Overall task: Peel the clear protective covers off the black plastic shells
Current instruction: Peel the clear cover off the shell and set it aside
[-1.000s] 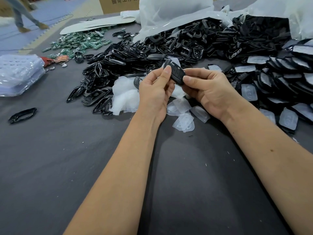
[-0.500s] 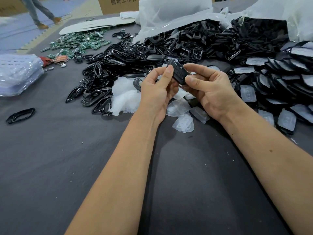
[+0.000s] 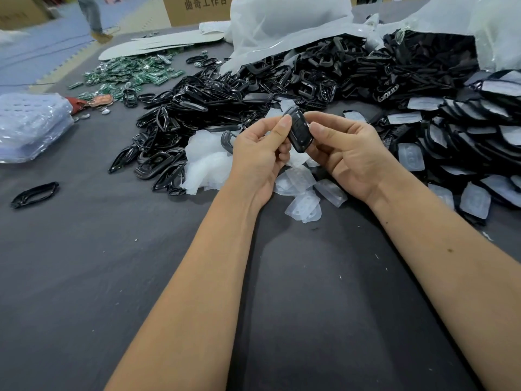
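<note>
Both hands are holding one small black plastic key-fob shell (image 3: pixel 300 130) above the dark cloth table (image 3: pixel 84 263): left hand (image 3: pixel 260 156) pinching its left edge, right hand (image 3: pixel 348 153) gripping the opposite side. Discarded clear covers (image 3: pixel 303 204) are lying just below the grip. Best practice, I judge: lifting a film corner with a thumbnail, peeling slowly, keeping the right-hand pinch steady.

Much hidden behind hands and frame edges

The left hand (image 3: pixel 258 153) and right hand (image 3: pixel 348 153) cover the lower end of the black shell (image 3: pixel 301 131), so whether a clear cover remains on it cannot be told. The cardboard box (image 3: pixel 197 9) and a person's legs (image 3: pixel 91 15) are cut off at the top edge; the white bags (image 3: pixel 282 26) hide part of the black pile (image 3: pixel 352 71).
</note>
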A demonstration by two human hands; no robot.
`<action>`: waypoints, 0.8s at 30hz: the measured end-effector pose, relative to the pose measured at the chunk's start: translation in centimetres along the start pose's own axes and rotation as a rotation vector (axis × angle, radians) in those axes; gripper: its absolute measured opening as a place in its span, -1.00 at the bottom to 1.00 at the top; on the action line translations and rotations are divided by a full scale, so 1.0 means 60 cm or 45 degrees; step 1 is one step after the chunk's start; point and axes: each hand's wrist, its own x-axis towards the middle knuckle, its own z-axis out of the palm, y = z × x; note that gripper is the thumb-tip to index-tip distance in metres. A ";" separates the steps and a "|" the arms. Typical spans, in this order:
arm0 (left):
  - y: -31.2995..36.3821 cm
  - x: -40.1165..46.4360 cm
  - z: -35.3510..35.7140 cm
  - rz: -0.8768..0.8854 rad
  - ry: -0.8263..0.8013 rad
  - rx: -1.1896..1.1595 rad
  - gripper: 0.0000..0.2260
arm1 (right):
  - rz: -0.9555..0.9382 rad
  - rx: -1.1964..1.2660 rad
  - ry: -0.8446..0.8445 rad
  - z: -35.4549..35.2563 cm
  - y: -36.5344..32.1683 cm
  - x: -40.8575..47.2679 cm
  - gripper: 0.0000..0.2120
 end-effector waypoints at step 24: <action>-0.013 0.000 0.010 0.176 0.203 0.121 -0.92 | -0.170 -0.198 0.224 0.009 0.000 -0.003 -0.76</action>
